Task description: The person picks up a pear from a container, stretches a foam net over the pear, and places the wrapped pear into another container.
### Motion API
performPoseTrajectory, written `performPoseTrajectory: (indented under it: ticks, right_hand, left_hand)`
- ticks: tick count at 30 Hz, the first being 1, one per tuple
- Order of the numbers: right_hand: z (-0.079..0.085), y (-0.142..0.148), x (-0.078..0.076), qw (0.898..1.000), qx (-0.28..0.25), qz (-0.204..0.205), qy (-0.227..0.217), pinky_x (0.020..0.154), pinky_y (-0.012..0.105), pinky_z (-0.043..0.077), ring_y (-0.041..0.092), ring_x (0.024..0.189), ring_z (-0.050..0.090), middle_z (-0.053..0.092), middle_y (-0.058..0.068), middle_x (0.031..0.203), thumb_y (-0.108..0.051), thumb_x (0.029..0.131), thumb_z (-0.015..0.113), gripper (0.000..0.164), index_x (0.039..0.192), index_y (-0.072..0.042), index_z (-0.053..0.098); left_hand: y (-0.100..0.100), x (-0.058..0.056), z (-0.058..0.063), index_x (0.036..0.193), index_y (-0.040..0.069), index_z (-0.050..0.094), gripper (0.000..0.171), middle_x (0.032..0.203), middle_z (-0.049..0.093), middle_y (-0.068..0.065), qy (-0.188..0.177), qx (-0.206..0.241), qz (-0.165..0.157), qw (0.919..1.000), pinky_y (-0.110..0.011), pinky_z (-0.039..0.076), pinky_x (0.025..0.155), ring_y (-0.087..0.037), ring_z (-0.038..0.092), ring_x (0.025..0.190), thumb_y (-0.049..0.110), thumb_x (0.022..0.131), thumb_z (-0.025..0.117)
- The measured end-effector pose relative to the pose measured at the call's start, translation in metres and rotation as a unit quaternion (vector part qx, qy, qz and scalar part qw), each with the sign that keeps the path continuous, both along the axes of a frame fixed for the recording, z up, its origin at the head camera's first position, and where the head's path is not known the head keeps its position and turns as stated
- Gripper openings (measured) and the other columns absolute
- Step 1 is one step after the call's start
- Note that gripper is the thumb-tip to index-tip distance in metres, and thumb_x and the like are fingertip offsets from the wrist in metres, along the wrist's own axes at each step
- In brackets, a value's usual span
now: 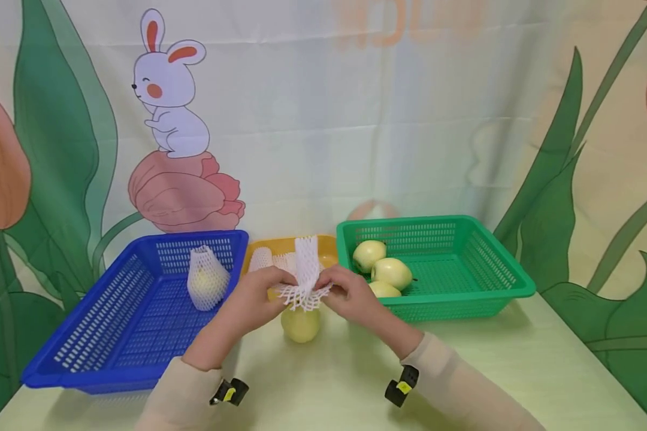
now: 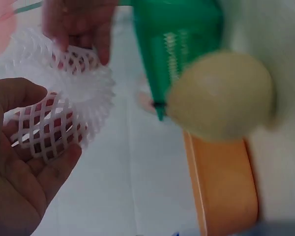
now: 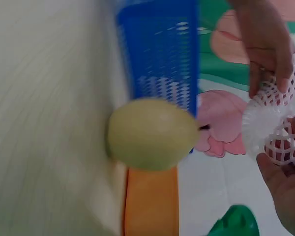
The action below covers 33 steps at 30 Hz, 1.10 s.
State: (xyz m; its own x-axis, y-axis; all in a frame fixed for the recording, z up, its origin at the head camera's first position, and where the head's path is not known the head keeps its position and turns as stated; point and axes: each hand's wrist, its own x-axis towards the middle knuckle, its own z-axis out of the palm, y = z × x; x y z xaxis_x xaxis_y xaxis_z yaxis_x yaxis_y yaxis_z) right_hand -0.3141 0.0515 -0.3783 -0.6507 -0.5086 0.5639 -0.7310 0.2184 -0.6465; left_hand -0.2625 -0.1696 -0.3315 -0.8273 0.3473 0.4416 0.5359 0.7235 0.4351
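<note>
A white foam net sleeve (image 1: 306,266) is held upright between both hands, its lower rim spread wide. My left hand (image 1: 253,297) pinches the rim from the left, with some fingers inside the mesh (image 2: 51,128). Opposite, my right hand (image 1: 354,294) grips the other side of the rim between thumb and fingers. Just below the net, a pale yellow-green pear (image 1: 301,326) stands on the table, its dark stem pointing up in the right wrist view. The net's flared edge overlaps the pear's top in the head view, while both wrist views show the two apart.
At left, a blue basket (image 1: 140,323) holds one pear in a foam net (image 1: 207,278). A green basket (image 1: 447,269) at right contains several bare pears (image 1: 391,273). Behind the hands, an orange tray (image 1: 329,245) bears more foam nets (image 1: 261,258). A printed curtain (image 1: 302,120) hangs behind.
</note>
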Motion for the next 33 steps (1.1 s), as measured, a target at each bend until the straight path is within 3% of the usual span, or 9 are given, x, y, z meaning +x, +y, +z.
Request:
performPoseTrajectory:
  ticks: [1,3,6,11,16,21,25,29,33]
  right_hand:
    - [-0.002,0.0,-0.001,0.997,0.04,0.001,0.072,0.085,0.026,0.057,0.013,0.096,0.063,0.069,0.017,0.107,0.002,0.088,0.061,0.011,0.096,0.002,0.068]
    - [-0.005,0.0,-0.003,0.975,0.106,-0.008,0.197,0.082,0.027,0.056,0.019,0.094,0.062,0.068,0.012,0.102,0.0,0.085,0.065,0.007,0.091,-0.004,0.067]
    - [-0.007,-0.003,-0.003,0.938,0.185,-0.033,0.292,0.078,0.025,0.053,0.019,0.089,0.059,0.065,0.006,0.1,-0.002,0.083,0.067,0.008,0.087,-0.008,0.063]
    - [-0.01,-0.013,0.002,0.903,0.315,-0.068,0.283,0.072,0.023,0.049,0.018,0.085,0.054,0.061,0.007,0.104,-0.007,0.082,0.067,0.012,0.093,-0.007,0.062]
    - [-0.021,-0.021,0.005,0.881,0.401,-0.083,0.237,0.071,0.026,0.05,0.018,0.086,0.055,0.061,0.008,0.107,-0.011,0.084,0.068,0.014,0.098,-0.008,0.064]
    - [-0.026,-0.022,0.005,0.886,0.407,-0.085,0.205,0.071,0.029,0.052,0.019,0.085,0.058,0.064,0.012,0.111,-0.012,0.084,0.07,0.012,0.093,-0.008,0.064]
    - [-0.032,-0.02,-0.001,0.91,0.387,-0.063,0.137,0.068,0.026,0.048,0.016,0.083,0.055,0.063,0.016,0.118,-0.011,0.085,0.071,0.011,0.089,-0.008,0.061]
    - [-0.04,-0.016,-0.011,0.937,0.34,-0.024,0.079,0.063,0.02,0.033,0.012,0.074,0.039,0.055,0.009,0.096,-0.004,0.084,0.069,0.021,0.076,-0.009,0.049]
    - [-0.048,-0.011,-0.02,0.954,0.296,0.015,0.046,0.063,0.017,0.026,0.009,0.072,0.031,0.039,0.001,0.083,0.002,0.079,0.067,0.034,0.069,-0.01,0.038]
  left_hand:
    - [-0.001,0.0,-0.002,0.101,0.003,0.072,0.021,0.104,0.075,-0.012,0.015,-0.033,0.002,0.9993,-0.043,0.06,0.085,-0.027,0.07,0.094,-0.005,0.081,0.073]
    - [-0.001,-0.001,-0.008,0.098,0.006,0.068,0.024,0.101,0.072,-0.008,0.045,-0.095,0.013,0.9944,-0.036,0.058,0.075,-0.023,0.065,0.087,-0.004,0.078,0.077]
    - [0.001,-0.003,-0.018,0.095,0.007,0.063,0.025,0.097,0.065,-0.006,0.078,-0.162,0.033,0.9831,-0.027,0.049,0.06,-0.017,0.056,0.076,-0.001,0.077,0.079]
    - [0.008,-0.005,-0.036,0.086,0.008,0.06,0.018,0.091,0.06,-0.008,0.087,-0.203,0.066,0.9731,-0.03,0.046,0.053,-0.018,0.053,0.07,-0.001,0.08,0.075]
    - [0.01,-0.006,-0.047,0.079,0.009,0.059,0.016,0.087,0.057,-0.008,0.042,-0.194,0.072,0.9774,-0.035,0.047,0.054,-0.019,0.053,0.069,-0.003,0.079,0.07]
    - [0.008,-0.008,-0.05,0.074,0.01,0.058,0.02,0.083,0.054,-0.007,-0.012,-0.189,0.053,0.9806,-0.032,0.042,0.056,-0.017,0.048,0.066,-0.005,0.075,0.072]
    - [0.006,-0.009,-0.051,0.07,0.01,0.056,0.025,0.079,0.05,-0.003,-0.054,-0.188,0.045,0.9797,-0.029,0.037,0.06,-0.015,0.043,0.068,-0.005,0.073,0.076]
    - [0.006,-0.011,-0.051,0.067,0.008,0.053,0.027,0.081,0.055,-0.007,-0.096,-0.164,0.039,0.981,-0.028,0.036,0.063,-0.017,0.043,0.07,-0.007,0.072,0.075]
    - [0.007,-0.013,-0.052,0.065,0.008,0.052,0.027,0.092,0.07,-0.016,-0.133,-0.143,0.039,0.98,-0.028,0.042,0.07,-0.019,0.054,0.078,-0.006,0.069,0.075]
